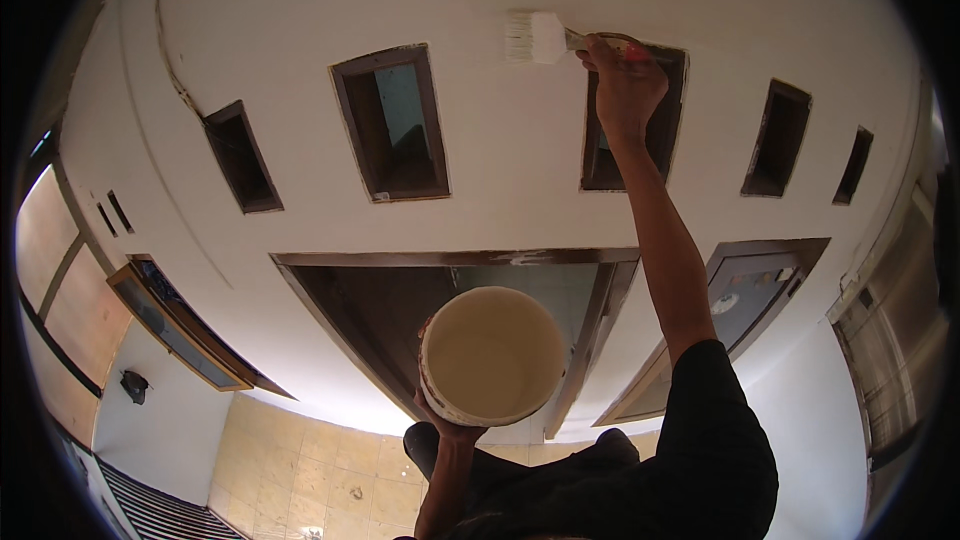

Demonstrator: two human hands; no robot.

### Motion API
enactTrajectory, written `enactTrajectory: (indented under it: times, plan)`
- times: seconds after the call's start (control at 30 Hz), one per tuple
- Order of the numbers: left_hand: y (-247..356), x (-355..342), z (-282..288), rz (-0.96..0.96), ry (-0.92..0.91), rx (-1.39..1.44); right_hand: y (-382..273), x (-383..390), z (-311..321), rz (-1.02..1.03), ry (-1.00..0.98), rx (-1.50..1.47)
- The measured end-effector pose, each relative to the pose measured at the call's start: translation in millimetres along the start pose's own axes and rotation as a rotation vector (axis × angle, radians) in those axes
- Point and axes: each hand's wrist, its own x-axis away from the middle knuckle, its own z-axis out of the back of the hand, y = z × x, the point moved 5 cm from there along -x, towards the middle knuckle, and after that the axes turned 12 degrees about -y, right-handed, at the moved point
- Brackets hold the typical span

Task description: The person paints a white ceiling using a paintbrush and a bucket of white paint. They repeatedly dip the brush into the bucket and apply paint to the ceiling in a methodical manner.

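Observation:
My right hand (625, 90) is raised on my outstretched arm, gripping the handle of a wide paintbrush (540, 37) whose pale bristles lie at the white wall (510, 140), just left of the top of a dark-framed opening (667, 155). My left hand (450, 418) holds a white bucket (429, 360) low in front of my body, with its fingers round the lower left side. The bucket holds pale paint or liquid, seen from above.
More dark-framed openings (355, 90) run across the wall, with a wire (165, 50) at the left. Below are a wide doorway (370, 310), a glazed door (740, 285) and an open window sash (175, 325). A tiled floor (320, 460) and striped railing (150, 500) show far below.

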Motion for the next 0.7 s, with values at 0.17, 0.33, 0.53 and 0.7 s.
enactTrajectory:
  times: [0.17, 0.33, 0.53, 0.7]
  plan:
    - [-2, -1, 0, 0.002, -0.006, 0.020, -15, -1, 77, 0.070, 0.126, 0.142]
    - [1, -1, -1, -0.004, -0.006, 0.035, -31, 12, 57, 0.140, 0.097, -0.030]
    - [12, -13, -8, -0.031, -0.019, 0.039, -15, 31, -62, 0.072, -0.075, -0.301]
    - [12, -13, -4, -0.031, -0.015, 0.008, -5, 22, -79, 0.044, -0.062, -0.009]
